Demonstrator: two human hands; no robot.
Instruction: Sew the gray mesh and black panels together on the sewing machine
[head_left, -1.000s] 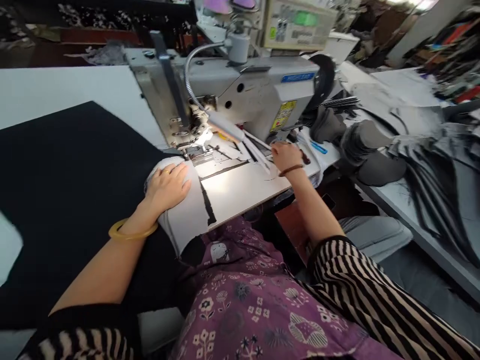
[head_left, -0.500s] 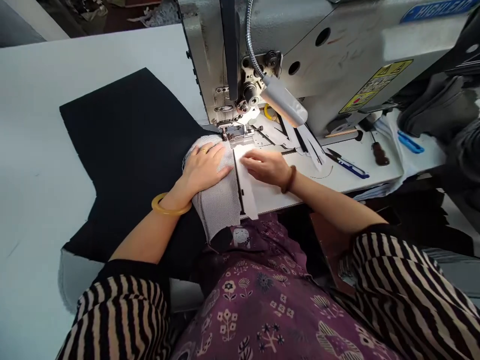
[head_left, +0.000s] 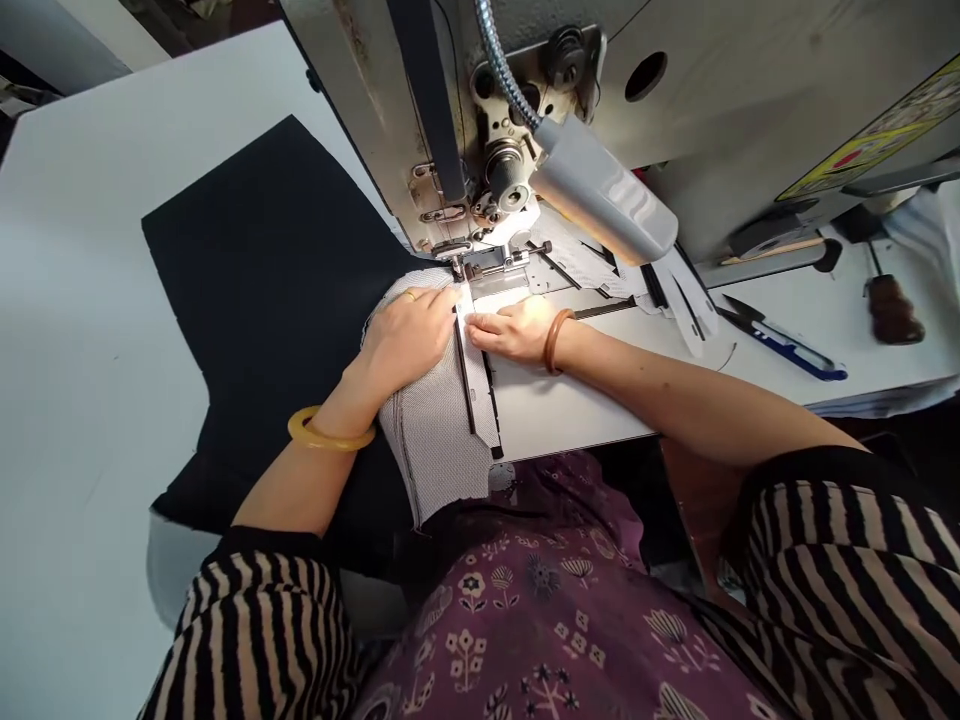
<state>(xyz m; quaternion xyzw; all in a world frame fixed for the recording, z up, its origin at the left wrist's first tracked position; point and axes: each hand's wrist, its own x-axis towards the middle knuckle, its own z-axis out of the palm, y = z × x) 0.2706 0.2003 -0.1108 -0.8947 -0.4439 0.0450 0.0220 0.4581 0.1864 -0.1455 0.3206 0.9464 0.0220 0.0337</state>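
Observation:
My left hand [head_left: 409, 338] lies flat on the grey mesh fabric [head_left: 442, 440], its fingertips at the left edge of a narrow white strip [head_left: 472, 375] with dark edging. My right hand [head_left: 516, 330] is closed at the strip's right edge, fingertips pinching it. The strip lies lengthwise on the mesh, its upper end just in front of the presser foot [head_left: 460, 270] of the sewing machine [head_left: 352, 90]. A large black fabric piece [head_left: 262, 270] spreads out to the left, partly under the mesh and my left forearm.
A grey lamp [head_left: 607, 190] on a flexible neck hangs over the needle area. Right of it lie several cut white strips [head_left: 679, 305], blue-handled thread snips [head_left: 787, 345] and a brown-handled tool [head_left: 892, 305]. The white tabletop [head_left: 67, 350] extends left.
The white strip has shifted left onto the mesh edge, and my right hand has moved slightly left with it. My left fingers have drawn closer together. The view has moved nearer the machine.

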